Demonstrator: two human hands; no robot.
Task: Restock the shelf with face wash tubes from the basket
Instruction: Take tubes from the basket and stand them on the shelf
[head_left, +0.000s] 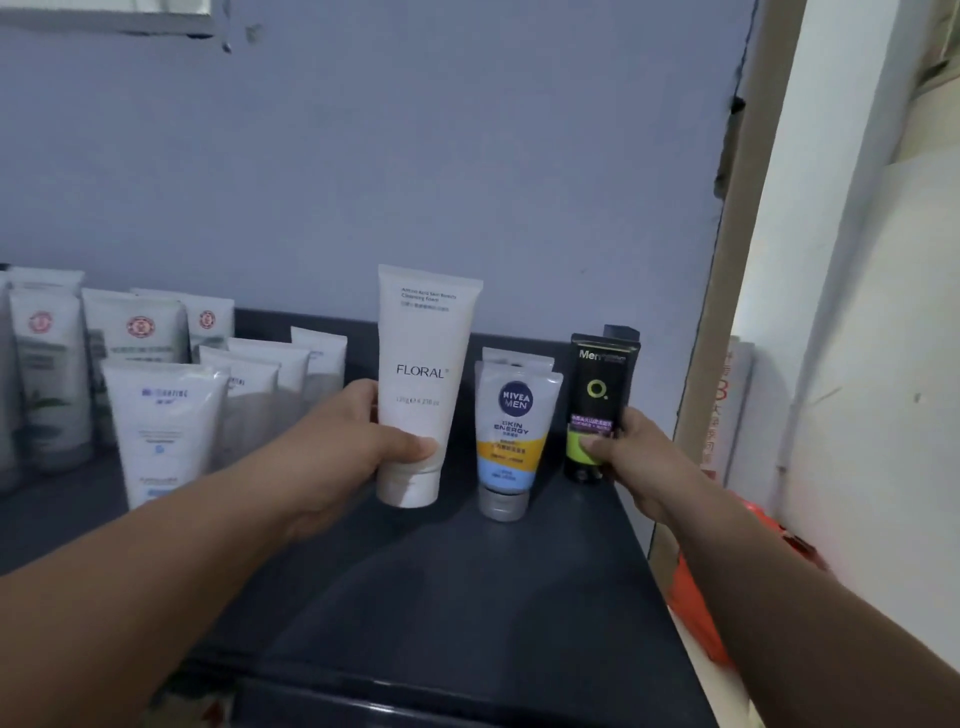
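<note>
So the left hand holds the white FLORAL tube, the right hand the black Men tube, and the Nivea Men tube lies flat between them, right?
Not quite: the head view shows the Nivea Men tube standing upright on its cap between them, not lying flat. The left hand does hold the white FLORAL tube, the right hand the black Men tube.

1. A cluster of tubes (166, 395) stands at the left of the shelf (467, 597), before the wall (467, 156)
2. Right of it, the Floral tube (423, 374) is in the left hand (353, 447)
3. The Nivea tube (511, 436) stands just right, another tube (514, 356) behind it
4. The Men tube (600, 405) is rightmost, in the right hand (639, 457)
</note>
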